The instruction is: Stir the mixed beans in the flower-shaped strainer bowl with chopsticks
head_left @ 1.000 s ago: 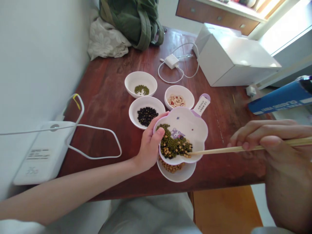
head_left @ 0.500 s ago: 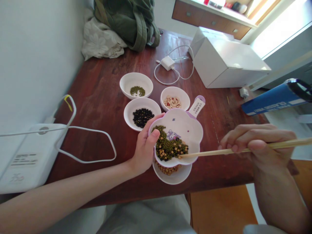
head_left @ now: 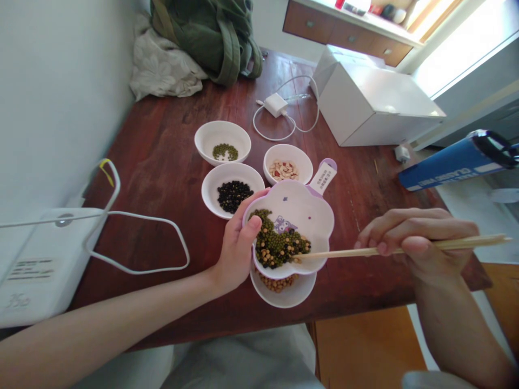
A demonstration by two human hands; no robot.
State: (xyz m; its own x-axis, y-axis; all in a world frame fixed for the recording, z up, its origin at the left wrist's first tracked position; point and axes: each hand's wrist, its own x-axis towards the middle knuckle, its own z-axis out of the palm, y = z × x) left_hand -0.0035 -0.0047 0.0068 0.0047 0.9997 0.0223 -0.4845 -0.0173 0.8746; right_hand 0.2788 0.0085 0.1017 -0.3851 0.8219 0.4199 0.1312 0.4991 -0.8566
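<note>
My left hand (head_left: 239, 240) grips the left rim of a flower-shaped bowl (head_left: 316, 216) with a purple edge and a labelled handle. Mixed beans (head_left: 279, 243), green, black and tan, lie in its lower left part. A pair of chopsticks (head_left: 344, 253) is held in my right hand (head_left: 417, 240), their tips among the beans. Partly covered by the held bowl, a white bowl of tan beans (head_left: 284, 296) sits below. Beyond stand a bowl of black beans (head_left: 208, 186), a bowl of green beans (head_left: 203, 141) and a bowl of peanut pieces (head_left: 305, 162).
A white box (head_left: 373, 102) and a blue bottle (head_left: 450, 162) are on the right. A charger with a looped cable (head_left: 276, 105) lies behind the bowls. At left is a white device (head_left: 44, 265) with a cord; a green bag (head_left: 206, 38) rests at the back.
The whole view has shifted slightly left. The chopstick tips have moved a little within the beans, and the bowl stays in my left hand.
</note>
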